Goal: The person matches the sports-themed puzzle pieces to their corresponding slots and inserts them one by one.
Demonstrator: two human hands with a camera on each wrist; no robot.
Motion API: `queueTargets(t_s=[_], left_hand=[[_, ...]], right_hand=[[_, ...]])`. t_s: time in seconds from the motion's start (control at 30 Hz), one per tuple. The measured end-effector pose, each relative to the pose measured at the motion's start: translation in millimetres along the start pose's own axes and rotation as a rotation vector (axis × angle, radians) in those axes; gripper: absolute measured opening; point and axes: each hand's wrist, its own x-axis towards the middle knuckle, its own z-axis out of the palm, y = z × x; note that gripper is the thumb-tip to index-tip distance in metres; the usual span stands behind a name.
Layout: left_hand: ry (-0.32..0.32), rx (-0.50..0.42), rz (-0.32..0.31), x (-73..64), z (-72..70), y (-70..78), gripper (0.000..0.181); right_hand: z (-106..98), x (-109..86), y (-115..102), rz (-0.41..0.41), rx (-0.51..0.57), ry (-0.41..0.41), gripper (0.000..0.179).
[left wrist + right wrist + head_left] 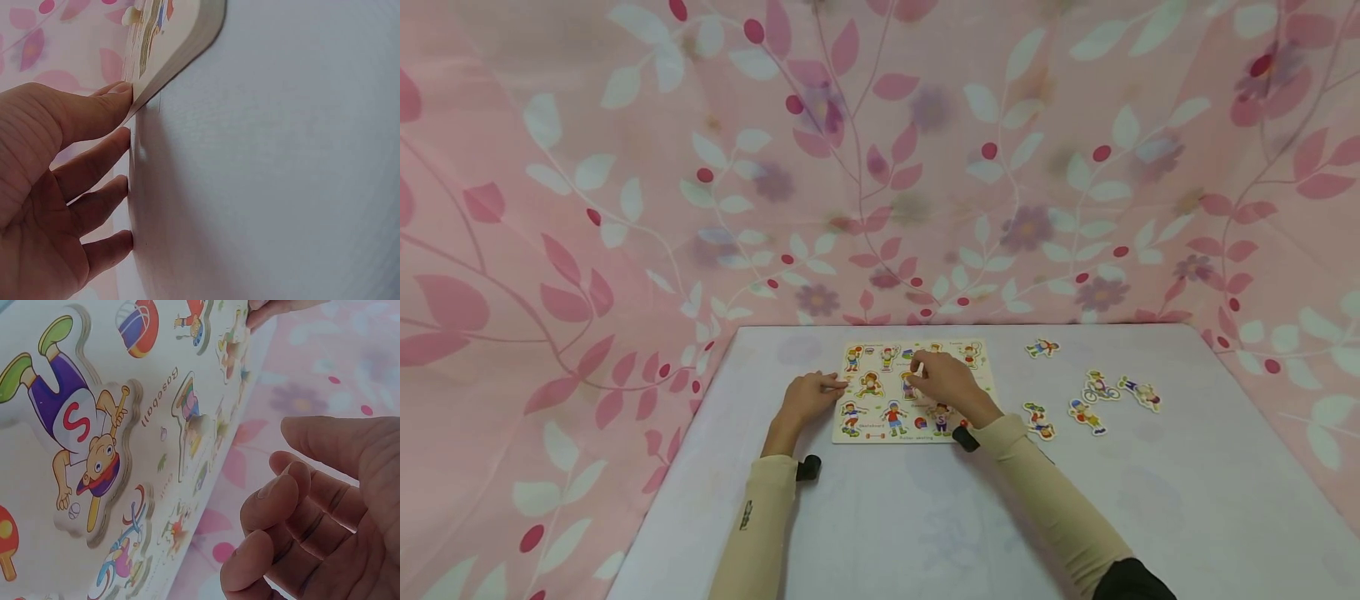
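A wooden puzzle board (874, 427) with cartoon sports figures lies flat at the far middle of the table. My left hand (808, 396) is at its left edge. In the left wrist view, the left thumb (106, 112) touches the edge of the board, while the other fingertips rest on the tabletop, spread apart. Over the right half of the board hovers my right hand (951, 379), fingers loosely bent. Nothing shows between its thumb and fingers (275, 500) in the right wrist view. Nearby on the board sits a baseball player piece (78, 425), and the right hand hides several figures.
Several loose figure pieces lie right of the board: one at the back (1042, 348), a cyclist (1100, 387), a blue-capped figure (1087, 417) and one (1039, 421) near the right forearm. A white cloth (880, 517) covers the table; a pink floral curtain (865, 167) hangs behind.
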Motion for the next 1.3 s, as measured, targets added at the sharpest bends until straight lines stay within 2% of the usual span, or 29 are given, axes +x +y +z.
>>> queueTargets(t_s=[0.2,0.73,1.0,1.3], left_hand=[[0.002,0.005,-0.002,-0.1,-0.5,0.4,0.022],[0.000,-0.003,-0.001,-1.0,-0.8,1.5,0.022],[0.003,0.006,-0.002,-0.3,0.3,1.1,0.022],[-0.013,0.012,-0.001,-1.2,-2.4,3.4,0.023]], right_hand=[[-3,-2.8,1,-0.019,0.029,0.018,0.015],[-10,-7.4,8,0.009,-0.004,0.048,0.017],[-14,-11.8,15,-0.019,0.020,0.066,0.016],[-23,-11.6,23,0.023,0.042,0.060,0.018]])
